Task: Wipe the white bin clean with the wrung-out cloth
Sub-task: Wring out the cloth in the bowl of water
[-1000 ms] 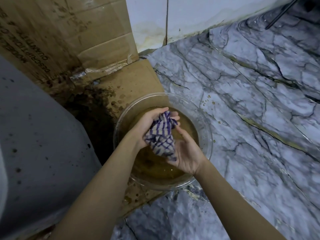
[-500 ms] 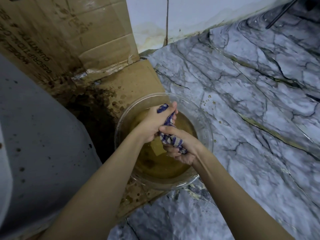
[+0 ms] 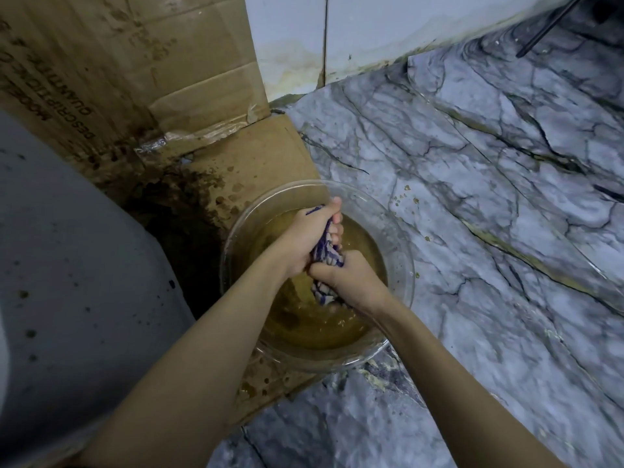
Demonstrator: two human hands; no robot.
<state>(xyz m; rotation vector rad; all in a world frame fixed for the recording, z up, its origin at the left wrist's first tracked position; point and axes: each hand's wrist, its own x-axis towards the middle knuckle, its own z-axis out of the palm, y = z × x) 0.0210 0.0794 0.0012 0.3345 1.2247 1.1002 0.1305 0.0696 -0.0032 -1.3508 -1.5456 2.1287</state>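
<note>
Black capital lettering is printed on the stained cardboard box in the upper left of the frame; it appears upside down to the camera and runs diagonally towards the left edge. Three lines are partly legible: "QUANTITY", then "DESCRIPTION" to its lower left, then "MODEL" nearest the frame edge. The characters that follow each word are cut off or too blurred to read.
</note>
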